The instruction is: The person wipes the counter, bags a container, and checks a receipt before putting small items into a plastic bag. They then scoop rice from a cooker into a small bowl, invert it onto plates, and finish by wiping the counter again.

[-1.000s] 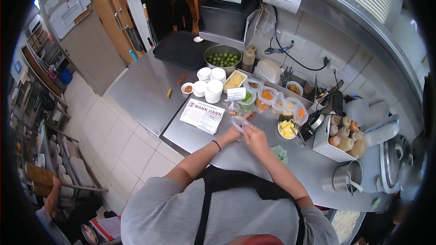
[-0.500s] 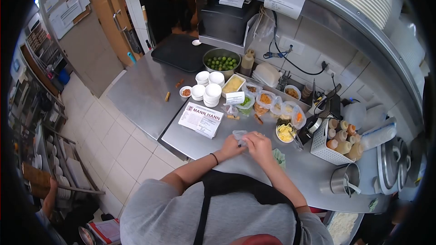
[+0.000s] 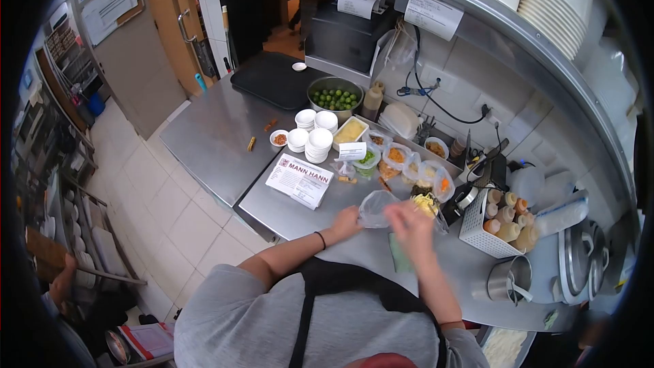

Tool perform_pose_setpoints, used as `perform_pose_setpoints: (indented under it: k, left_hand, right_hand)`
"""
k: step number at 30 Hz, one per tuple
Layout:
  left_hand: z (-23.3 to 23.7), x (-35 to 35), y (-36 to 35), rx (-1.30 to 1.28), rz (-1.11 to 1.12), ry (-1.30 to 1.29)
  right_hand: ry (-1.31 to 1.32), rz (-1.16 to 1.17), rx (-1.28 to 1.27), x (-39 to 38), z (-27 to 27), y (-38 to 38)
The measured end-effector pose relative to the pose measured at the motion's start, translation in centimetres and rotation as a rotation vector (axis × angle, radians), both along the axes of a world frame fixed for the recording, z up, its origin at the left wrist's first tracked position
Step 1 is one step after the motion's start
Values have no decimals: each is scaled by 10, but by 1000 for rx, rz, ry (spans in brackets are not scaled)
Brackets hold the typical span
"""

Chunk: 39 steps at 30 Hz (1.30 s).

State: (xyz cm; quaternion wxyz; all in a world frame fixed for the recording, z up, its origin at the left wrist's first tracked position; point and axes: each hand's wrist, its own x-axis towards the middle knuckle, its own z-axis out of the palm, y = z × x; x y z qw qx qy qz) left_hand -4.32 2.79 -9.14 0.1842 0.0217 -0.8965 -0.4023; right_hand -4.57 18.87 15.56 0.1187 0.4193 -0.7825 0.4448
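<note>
My left hand [image 3: 346,223] grips the near left side of a clear plastic bag [image 3: 373,208], whose mouth is spread into a round opening. My right hand [image 3: 411,223] is at the bag's right edge, smeared by motion; whether its fingers pinch the bag is not clear. A bowl of yellow shreds [image 3: 426,204] is just beyond my right hand, partly covered by it. Under my right wrist lies a green cloth [image 3: 400,255]. Left of the bag is a printed MANN HANN paper [image 3: 300,180] with a receipt on it.
Stacked white cups [image 3: 319,143], a bowl of green limes [image 3: 335,95] and open bags of chopped food [image 3: 395,155] line the back. To the right are a white basket of bottles [image 3: 485,232] and a steel pot [image 3: 509,278]. Another person's hand [image 3: 65,274] shows at lower left.
The plastic bag went from bunched between both hands to spread open. My right hand moved right, away from my left, and now blurs. The view shifted slightly.
</note>
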Motion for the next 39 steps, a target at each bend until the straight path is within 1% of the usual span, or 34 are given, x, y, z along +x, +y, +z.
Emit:
perform_pose_setpoints:
  k: [2, 3, 5, 7, 9, 11, 13, 14, 16, 17, 19, 20, 21, 22, 23, 24, 25, 26, 27, 28, 30, 31, 32, 33, 34, 35, 36, 37, 38, 39]
  left_hand:
    - [-9, -5, -2, 5, -33, 50]
    - [-10, -5, -3, 8, -69, 97]
    - [-2, 2, 0, -38, -72, 96]
    - [14, 12, 0, -86, -73, 103]
    - [31, 25, -8, -151, -195, -4]
    - [35, 36, -16, -122, -212, 5]
    - [35, 45, -20, -259, -378, 57]
    - [33, 48, -22, -257, -376, 62]
    - [33, 49, -25, -160, -390, 38]
    - [35, 47, -25, -160, -390, 41]
    - [56, 47, -25, -299, -395, 32]
    - [70, 45, -23, -296, -391, 35]
    - [91, 41, -18, -321, -412, 104]
    - [102, 37, -14, -347, -434, 172]
    - [99, 31, -13, -351, -432, 172]
    - [90, 24, -14, -323, -384, 90]
    - [96, 21, -11, -294, -337, 8]
    - [102, 17, -10, -297, -336, 8]
    - [133, 19, -7, -215, -369, -172]
    - [157, 21, 0, -130, -401, -351]
    - [179, 16, 24, 517, -540, -375]
    - [177, 4, 40, 518, -541, -377]
    - [169, -11, 59, 661, -502, -289]
    - [161, -23, 68, 800, -461, -196]
    - [152, -33, 66, 799, -464, -196]
    - [143, -43, 62, 475, -294, -117]
    - [136, -53, 59, 152, -122, -36]
    - [128, -58, 51, 148, -124, -35]
    - [120, -58, 40, 54, -86, -43]
    - [116, -56, 30, -41, -48, -55]
  right_hand:
    - [-21, 420, 48, 38, -6, -11]
    - [-21, 421, 49, 41, -19, -18]
    - [369, 407, 355, 27, -70, -36]
    - [590, -23, 617, -12, -134, -27]
    - [234, -21, 969, -42, -157, -11]
    - [-26, 91, 1104, -43, -154, 13]
    - [-213, 405, 973, -34, -145, 31]
    - [-210, 404, 978, -31, -134, 36]
    - [-616, 421, 943, -22, -100, 40]
    - [-614, 420, 944, -21, -94, 41]
    - [-520, 445, 781, -18, -87, 45]
    - [-517, 446, 786, -16, -87, 47]
    - [-365, 397, 746, -13, -87, 46]
    - [-214, 348, 702, -11, -87, 45]
    - [-212, 351, 699, -16, -84, 46]
    - [38, 300, 650, -26, -78, 49]
    - [285, 246, 594, -37, -72, 53]
    - [453, 171, 569, -51, -65, 59]
    - [620, 92, 540, -64, -59, 67]
    - [620, 91, 537, -75, -63, 75]
    - [479, -106, 427, -96, -93, 83]
    - [224, -51, 235, -103, -131, 78]
    - [-31, 3, 43, -101, -169, 71]
    - [-370, -34, -136, -74, -190, 45]
    - [256, -268, 69, -76, -250, 11]
    - [-148, -244, -118, -52, -241, -11]
    - [-552, -210, -303, -34, -214, -24]
    - [-550, -210, -308, -30, -181, -24]
    - [-853, -193, -251, -25, -147, -23]
    - [-1157, -169, -188, -22, -132, -23]
